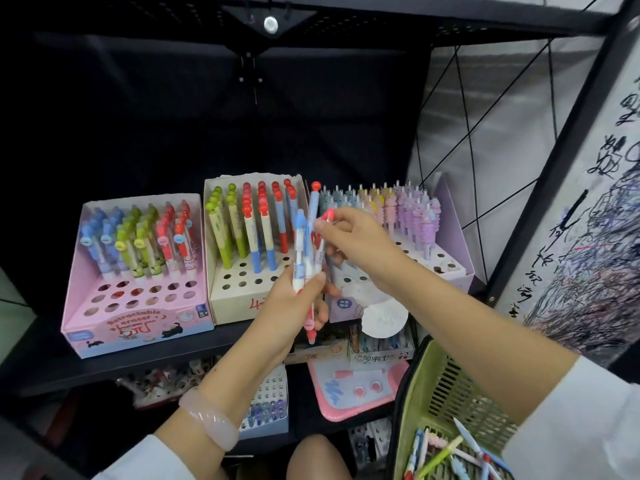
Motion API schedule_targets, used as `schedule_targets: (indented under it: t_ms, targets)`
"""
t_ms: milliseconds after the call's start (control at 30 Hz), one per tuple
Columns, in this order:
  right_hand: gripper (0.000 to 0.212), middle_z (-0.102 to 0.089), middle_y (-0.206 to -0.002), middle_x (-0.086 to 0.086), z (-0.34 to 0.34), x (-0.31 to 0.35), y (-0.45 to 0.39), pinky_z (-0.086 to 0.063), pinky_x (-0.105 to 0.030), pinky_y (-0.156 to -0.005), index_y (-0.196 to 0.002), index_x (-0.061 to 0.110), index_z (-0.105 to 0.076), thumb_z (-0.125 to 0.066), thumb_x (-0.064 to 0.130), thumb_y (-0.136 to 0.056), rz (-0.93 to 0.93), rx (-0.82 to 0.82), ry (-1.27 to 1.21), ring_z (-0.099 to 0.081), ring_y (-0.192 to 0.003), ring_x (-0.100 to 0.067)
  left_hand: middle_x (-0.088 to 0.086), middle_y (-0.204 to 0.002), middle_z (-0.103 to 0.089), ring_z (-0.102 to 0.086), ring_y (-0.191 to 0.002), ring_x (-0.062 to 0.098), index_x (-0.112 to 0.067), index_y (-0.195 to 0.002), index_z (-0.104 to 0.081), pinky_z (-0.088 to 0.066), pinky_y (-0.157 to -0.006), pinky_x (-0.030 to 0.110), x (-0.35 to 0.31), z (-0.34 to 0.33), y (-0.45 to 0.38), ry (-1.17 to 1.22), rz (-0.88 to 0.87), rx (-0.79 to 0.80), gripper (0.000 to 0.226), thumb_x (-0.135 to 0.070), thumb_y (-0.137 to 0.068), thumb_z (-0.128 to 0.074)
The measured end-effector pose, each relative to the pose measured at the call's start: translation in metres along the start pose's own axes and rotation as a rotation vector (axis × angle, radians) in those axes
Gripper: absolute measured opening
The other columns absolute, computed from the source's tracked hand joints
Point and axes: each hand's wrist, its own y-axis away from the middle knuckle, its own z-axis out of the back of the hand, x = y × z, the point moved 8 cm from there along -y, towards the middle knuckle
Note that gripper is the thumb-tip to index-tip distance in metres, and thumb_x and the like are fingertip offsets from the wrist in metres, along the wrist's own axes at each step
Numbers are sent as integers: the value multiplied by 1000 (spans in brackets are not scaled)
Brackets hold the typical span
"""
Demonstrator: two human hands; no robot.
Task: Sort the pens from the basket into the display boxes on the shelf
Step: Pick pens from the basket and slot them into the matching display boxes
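Left hand (294,303) grips a bunch of pens (306,258) — white barrels, blue and red clips; right hand (349,237), at one o'clock, pinches a pink-topped pen (327,216).

A black metal shelving unit (145,362) fills the view, its upper shelf (346,15) perforated with small holes and carrying a triangular black bracket with a round silver fitting (270,24); the recess behind is dark and dimly lit. To the right, a black upright post (554,161) stands before a pale grey panel crossed by thin black wires (485,126). Beside the post hangs a white sheet covered in black ink scribbles and handwritten characters (602,244), more brightly lit than the shelf.
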Motion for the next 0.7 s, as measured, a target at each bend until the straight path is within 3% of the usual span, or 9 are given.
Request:
schedule_targets:
  t_ms: [100,267,433,567,700]
  targets:
    - [12,-61,-71,2,-10,9,-2,-43,-14,-54,-96,15,-62,-50,17,-96,17,44,-109,-51,-58,-3,3,-62,-67,-50,-39,13,-13,-92,-61,-37,-34,18,-2,16,5,100,28,-83,20,-23,-98,-44]
    - [25,-64,-91,-6,-37,23,-1,-48,-15,-61,-120,11,-55,-45,15,-98,35,200,-314,-53,-67,-6,3,-46,-56,-43,-35,12,-6,-82,-60,-39,-34,22,-4,51,15,100,51,-207,28,-23,-98,-44]
    - [23,-61,-73,-4,-61,38,-7,-54,-19,-63,-103,2,-59,-59,21,-91,52,51,-262,-58,-60,-8,2,-49,-54,-41,-34,10,-8,-83,-57,-37,-34,21,-17,78,28,75,-21,-299,23,-21,-98,-45]
    - [14,-62,-65,2,-86,65,-14,-52,-15,-61,-91,5,-63,-57,19,-92,163,28,-181,-59,-55,0,5,-71,-63,-50,-40,10,-13,-95,-55,-39,-33,21,-27,110,43,107,-45,-377,11,-19,-97,-46]
    - [10,-66,-72,4,-105,91,-23,-55,-19,-68,-88,14,-62,-55,19,-93,257,-23,-181,-63,-63,1,2,-58,-61,-49,-38,9,-5,-95,-58,-38,-33,20,-29,160,64,54,-54,-535,22,-22,-98,-45]
